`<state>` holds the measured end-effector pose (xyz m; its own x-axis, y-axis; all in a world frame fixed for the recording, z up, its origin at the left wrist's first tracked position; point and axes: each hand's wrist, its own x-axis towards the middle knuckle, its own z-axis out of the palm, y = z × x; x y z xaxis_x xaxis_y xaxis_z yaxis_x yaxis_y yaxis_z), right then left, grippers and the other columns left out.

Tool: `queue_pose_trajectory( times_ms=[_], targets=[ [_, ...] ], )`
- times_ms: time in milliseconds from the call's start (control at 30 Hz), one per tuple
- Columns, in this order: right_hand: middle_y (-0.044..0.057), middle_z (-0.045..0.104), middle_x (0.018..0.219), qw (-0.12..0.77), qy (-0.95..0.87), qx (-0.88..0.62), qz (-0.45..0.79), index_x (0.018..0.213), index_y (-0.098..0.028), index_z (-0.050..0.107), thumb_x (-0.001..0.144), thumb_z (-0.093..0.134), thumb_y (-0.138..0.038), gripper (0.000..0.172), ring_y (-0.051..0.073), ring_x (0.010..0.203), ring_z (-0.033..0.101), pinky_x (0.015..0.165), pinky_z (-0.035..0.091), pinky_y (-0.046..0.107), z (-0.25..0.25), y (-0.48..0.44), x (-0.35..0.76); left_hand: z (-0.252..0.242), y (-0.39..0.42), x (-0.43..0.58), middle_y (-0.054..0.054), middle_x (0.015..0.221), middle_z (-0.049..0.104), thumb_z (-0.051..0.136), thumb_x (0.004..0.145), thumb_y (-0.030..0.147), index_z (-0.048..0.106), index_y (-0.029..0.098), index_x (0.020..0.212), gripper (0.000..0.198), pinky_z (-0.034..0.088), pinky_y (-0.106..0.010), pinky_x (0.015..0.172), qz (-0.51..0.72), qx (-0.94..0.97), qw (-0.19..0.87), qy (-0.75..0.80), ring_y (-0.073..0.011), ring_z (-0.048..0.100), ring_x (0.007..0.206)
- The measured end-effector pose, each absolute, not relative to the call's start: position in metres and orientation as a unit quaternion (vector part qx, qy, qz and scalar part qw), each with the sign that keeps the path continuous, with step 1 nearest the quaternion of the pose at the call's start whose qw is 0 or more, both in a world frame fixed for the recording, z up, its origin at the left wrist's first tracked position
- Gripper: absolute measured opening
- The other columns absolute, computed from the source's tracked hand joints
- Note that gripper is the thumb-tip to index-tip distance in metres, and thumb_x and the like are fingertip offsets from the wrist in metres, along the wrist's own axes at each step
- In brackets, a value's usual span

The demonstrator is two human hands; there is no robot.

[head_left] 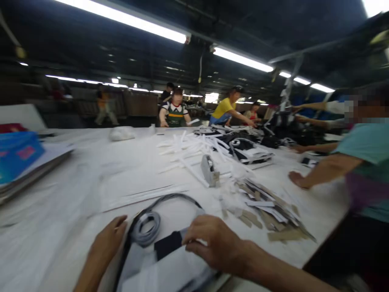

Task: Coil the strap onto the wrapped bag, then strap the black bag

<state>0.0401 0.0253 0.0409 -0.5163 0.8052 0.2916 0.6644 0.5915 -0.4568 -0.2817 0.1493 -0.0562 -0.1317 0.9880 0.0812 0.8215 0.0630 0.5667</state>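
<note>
**White cloth panel, dark-trimmed, under both hands at 6 o'clock**

Item: pale fabric panel (165, 269) with a navy patch, at the near edge of the table (60, 211). A coiled grey band (146, 227) lies on it, and a dark edging strip (179, 197) loops out toward 12 o'clock.

Left hand (106, 241): at 7 o'clock, fingers stretched out and flat beside the edging, gripping nothing.

Right hand (212, 243): at 5 o'clock, fingers curled down and pinching the fabric by the navy patch.

Handling note: it looks like a flattening hold. It would likely go best with the left palm weighting the cloth while the right draws it taut. The coil is probably best kept clear of folds.

Surface: white sheeting.
- White strips (185, 150) heaped at 12 o'clock.
- A grey metal tool (210, 170) at 1 o'clock, blurred and its kind unclear.
- Beige offcuts (267, 213) at 3 o'clock.
- A blue box (16, 156) at 9 o'clock.
- A co-worker's hand (299, 179) resting on the table at 3 o'clock.

Room: a dim hall with fluorescent tubes (130, 19) overhead and more people along the far side.
</note>
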Motion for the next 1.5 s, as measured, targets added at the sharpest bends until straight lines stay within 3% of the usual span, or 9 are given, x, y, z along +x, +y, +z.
queue_pose_trajectory(
  times_ms=[167,300,367,533,633,833,1233,1500],
  targets=[
    [0.005,0.074,0.095,0.115,-0.850,-0.485,0.172,0.097,-0.022,0.073,0.084,0.064,-0.034,0.020,0.020,0.089,0.067,0.079,0.047,0.029,0.041,0.101,-0.018,-0.040,0.115,-0.276,-0.005,0.097,0.075,0.048,0.085,0.033,0.070,0.021,0.094,0.027,0.048,-0.027,0.082,0.182,0.642,0.236,0.707,-0.0205,0.068,0.093],
    [0.013,0.074,0.101,0.027,-0.836,-0.532,0.132,0.098,-0.015,0.072,0.081,0.063,-0.041,0.032,0.028,0.096,0.067,0.077,0.048,0.033,0.012,0.146,-0.062,-0.044,0.099,-0.268,-0.006,0.094,0.075,0.052,0.082,0.028,0.069,0.017,0.103,0.028,0.047,-0.026,0.077,0.225,0.624,0.280,0.694,-0.0192,0.068,0.086],
    [0.017,0.073,0.102,0.013,-0.840,-0.529,0.122,0.100,-0.012,0.071,0.079,0.064,-0.035,0.032,0.030,0.096,0.067,0.077,0.048,0.034,-0.004,0.158,-0.073,-0.047,0.095,-0.268,-0.006,0.092,0.076,0.053,0.081,0.024,0.069,0.015,0.105,0.030,0.048,-0.026,0.074,0.252,0.608,0.322,0.680,-0.0188,0.068,0.083],
    [0.008,0.074,0.103,-0.011,-0.886,-0.449,0.113,0.097,-0.018,0.072,0.077,0.060,-0.017,0.023,0.022,0.100,0.066,0.082,0.044,0.027,-0.019,0.175,-0.078,-0.051,0.097,-0.270,-0.004,0.090,0.076,0.052,0.080,0.021,0.071,0.018,0.101,0.029,0.047,-0.025,0.073,0.269,0.604,0.342,0.667,-0.0184,0.068,0.082],
    [0.007,0.075,0.093,-0.026,-0.905,-0.409,0.111,0.087,-0.018,0.071,0.078,0.061,-0.019,0.014,0.021,0.090,0.067,0.075,0.043,0.026,-0.016,0.179,-0.082,-0.052,0.097,-0.269,-0.003,0.096,0.076,0.051,0.081,0.022,0.072,0.021,0.100,0.028,0.046,-0.025,0.078,0.264,0.610,0.325,0.672,-0.0187,0.067,0.091],
    [0.010,0.073,0.097,-0.022,-0.915,-0.394,0.087,0.097,-0.016,0.066,0.083,0.056,-0.019,0.017,0.023,0.089,0.067,0.071,0.041,0.029,-0.020,0.170,-0.102,-0.052,0.095,-0.269,-0.005,0.103,0.075,0.047,0.083,0.018,0.073,0.022,0.099,0.031,0.045,-0.028,0.087,0.243,0.604,0.302,0.697,-0.0211,0.066,0.100],
    [0.009,0.072,0.096,-0.014,-0.919,-0.387,0.077,0.094,-0.017,0.064,0.083,0.056,-0.016,0.014,0.022,0.090,0.066,0.069,0.038,0.029,-0.022,0.166,-0.104,-0.053,0.095,-0.270,-0.005,0.087,0.077,0.050,0.080,0.017,0.075,0.020,0.093,0.027,0.045,-0.024,0.070,0.256,0.571,0.312,0.715,-0.0193,0.068,0.086],
    [0.009,0.072,0.097,-0.010,-0.912,-0.401,0.081,0.096,-0.017,0.065,0.084,0.055,-0.018,0.016,0.022,0.092,0.066,0.070,0.038,0.029,-0.026,0.168,-0.104,-0.060,0.099,-0.267,-0.004,0.090,0.076,0.053,0.079,0.014,0.073,0.020,0.088,0.023,0.045,-0.023,0.072,0.286,0.557,0.305,0.718,-0.0171,0.068,0.087]
  ],
)
